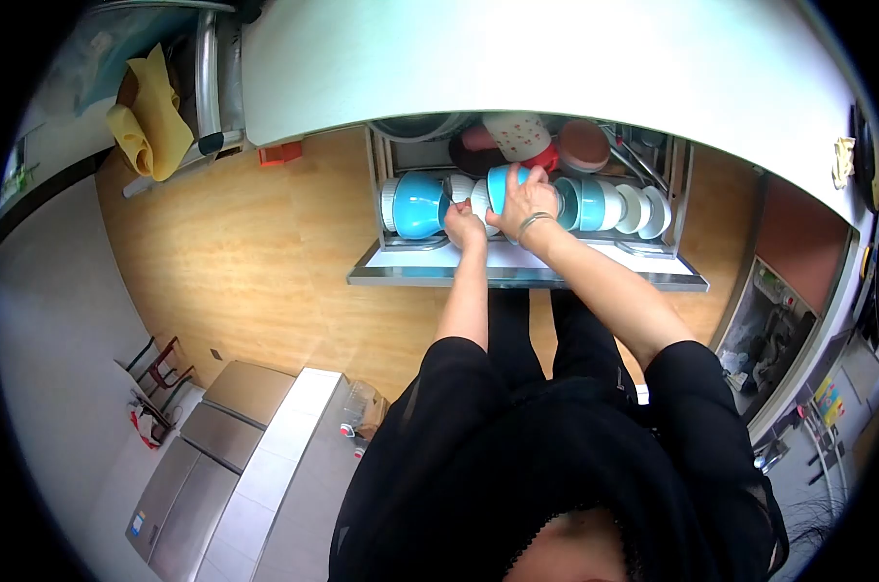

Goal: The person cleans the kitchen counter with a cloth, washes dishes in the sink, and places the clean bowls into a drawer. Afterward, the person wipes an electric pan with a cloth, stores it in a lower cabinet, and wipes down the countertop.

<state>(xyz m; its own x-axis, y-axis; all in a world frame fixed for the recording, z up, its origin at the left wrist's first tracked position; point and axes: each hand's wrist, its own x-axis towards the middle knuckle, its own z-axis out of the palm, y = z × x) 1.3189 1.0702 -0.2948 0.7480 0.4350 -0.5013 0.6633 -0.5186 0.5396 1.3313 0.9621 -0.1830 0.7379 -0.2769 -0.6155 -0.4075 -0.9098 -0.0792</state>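
Observation:
An open drawer [522, 275] holds a row of bowls stood on their sides. My right hand [529, 201] is wrapped round a blue bowl [499, 184] near the middle of the row. Close beside it, my left hand [465, 224] has its fingers pressed together at the white ribbed bowls [479, 200]; what they hold, if anything, is hidden. A larger blue bowl [420, 206] lies left of my left hand. Right of my right hand are a light blue bowl [589, 204] and several white bowls [634, 209].
Behind the row lie a patterned white and red container [519, 138], a brownish round bowl [584, 145] and a metal rack. The white countertop [537, 58] overhangs the drawer's back. A yellow cloth [158, 116] hangs at the upper left. An orange-red object [280, 153] is under the counter.

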